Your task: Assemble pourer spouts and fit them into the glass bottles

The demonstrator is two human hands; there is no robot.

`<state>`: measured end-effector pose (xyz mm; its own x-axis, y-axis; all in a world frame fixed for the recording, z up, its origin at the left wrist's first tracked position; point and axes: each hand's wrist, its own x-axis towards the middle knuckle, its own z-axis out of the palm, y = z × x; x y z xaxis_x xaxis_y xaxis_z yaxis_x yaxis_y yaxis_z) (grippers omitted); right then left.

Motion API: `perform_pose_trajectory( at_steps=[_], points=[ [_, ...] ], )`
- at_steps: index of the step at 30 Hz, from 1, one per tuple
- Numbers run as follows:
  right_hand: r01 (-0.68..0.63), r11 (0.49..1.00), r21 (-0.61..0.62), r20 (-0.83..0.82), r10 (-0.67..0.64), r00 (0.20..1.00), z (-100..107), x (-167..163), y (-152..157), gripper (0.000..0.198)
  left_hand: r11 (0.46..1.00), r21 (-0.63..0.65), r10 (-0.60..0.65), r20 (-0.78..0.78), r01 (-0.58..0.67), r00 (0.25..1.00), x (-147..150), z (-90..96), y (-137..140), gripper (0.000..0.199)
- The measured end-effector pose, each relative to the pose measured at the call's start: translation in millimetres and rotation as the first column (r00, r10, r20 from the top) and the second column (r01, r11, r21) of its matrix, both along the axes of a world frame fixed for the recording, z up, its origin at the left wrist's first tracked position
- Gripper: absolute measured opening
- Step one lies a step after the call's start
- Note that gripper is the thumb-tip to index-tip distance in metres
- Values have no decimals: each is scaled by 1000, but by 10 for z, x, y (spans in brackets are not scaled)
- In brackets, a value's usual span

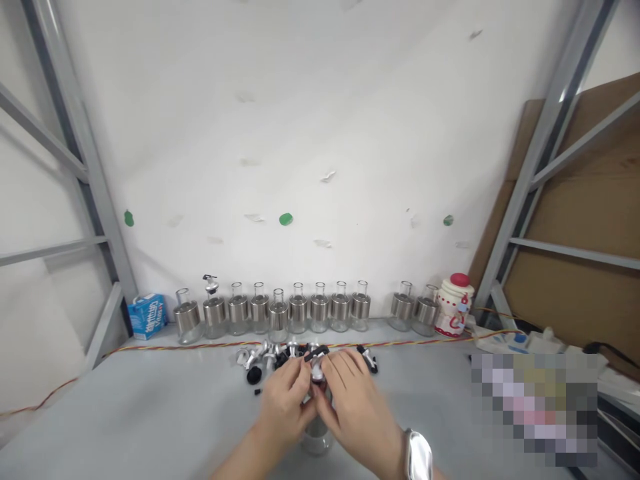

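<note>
At twelve o'clock a white wall point(320, 87) is seen, marked with green patches point(286, 219) along the nine-to-three line. It is flanked at ten and two by a grey metal frame point(81, 120); brown cardboard point(590, 200) is seen near three. A blue carton point(147, 317) is placed between eight and nine, a red-lidded jar point(453, 308) between three and four. A twisted wire point(200, 346) is stretched from eight to nearly four.

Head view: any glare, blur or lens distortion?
Head view: bright glare whitens the silver wristwatch; grey metal shelf posts lean outward, likely wide-angle distortion; the clear glass bottle at the left hand and right hand looks soft; pixelation hides whatever lies lower right.
</note>
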<state>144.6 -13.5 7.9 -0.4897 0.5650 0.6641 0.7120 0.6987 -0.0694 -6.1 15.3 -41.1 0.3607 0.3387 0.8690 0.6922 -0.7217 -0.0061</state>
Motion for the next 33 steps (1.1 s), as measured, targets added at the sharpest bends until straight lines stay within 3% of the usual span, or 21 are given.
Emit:
perform_pose_trajectory(
  at_steps=[7, 11, 13, 16, 18, 19, 20, 22, 24, 25, 27, 30, 32, 33],
  points=[
    [-78, 994, -81, -87, 70, 994, 17, -3, 14, 22, 999, 50, -11, 36, 9, 999, 10, -6, 6, 30],
    [-163, 943, -289, -190, 111, 976, -3, 74, 26, 29, 1000, 12, -26, 107, 25, 994, -6, -73, 20, 36],
    [-235, 871, -432, -297, 109, 949, -47, 159, 51, 42, 995, -86, -34, 190, 51, 981, -10, -80, 15, 37],
    [-406, 695, -594, -473, 106, 875, -165, 288, 116, 61, 951, -286, -14, 345, 119, 939, 1, -33, -8, 33],
    [-510, 571, -643, -542, 131, 830, -267, 321, 161, 77, 887, -417, 14, 457, 200, 889, 27, 23, -33, 35],
    [-537, 539, -649, -564, 133, 815, -319, 311, 177, 84, 836, -481, 26, 517, 266, 855, 45, 54, -48, 39],
    [-545, 539, -642, -584, 116, 803, -370, 283, 186, 88, 772, -534, 32, 575, 345, 818, 65, 86, -63, 44],
    [-509, 621, -597, -629, 33, 777, -456, 185, 175, 85, 638, -594, 45, 664, 490, 746, 104, 146, -93, 53],
    [-446, 698, -560, -651, -37, 759, -507, 67, 132, 81, 579, -621, 86, 691, 528, 718, 134, 192, -121, 57],
    [-423, 719, -551, -652, -55, 756, -519, 16, 105, 81, 597, -631, 119, 680, 495, 723, 142, 206, -133, 59],
    [-399, 737, -546, -652, -75, 754, -518, -49, 56, 78, 688, -633, 186, 626, 355, 757, 144, 214, -155, 62],
    [-437, 688, -580, -670, -97, 736, -487, -42, 36, 68, 790, -586, 224, 552, 183, 803, 131, 192, -174, 59],
    [-510, 605, -611, -697, -107, 709, -467, 5, 65, 63, 762, -591, 176, 582, 264, 794, 130, 185, -178, 54],
    [-556, 556, -618, -713, -100, 694, -462, 30, 88, 61, 711, -603, 137, 625, 363, 769, 132, 192, -179, 53]
  ],
)
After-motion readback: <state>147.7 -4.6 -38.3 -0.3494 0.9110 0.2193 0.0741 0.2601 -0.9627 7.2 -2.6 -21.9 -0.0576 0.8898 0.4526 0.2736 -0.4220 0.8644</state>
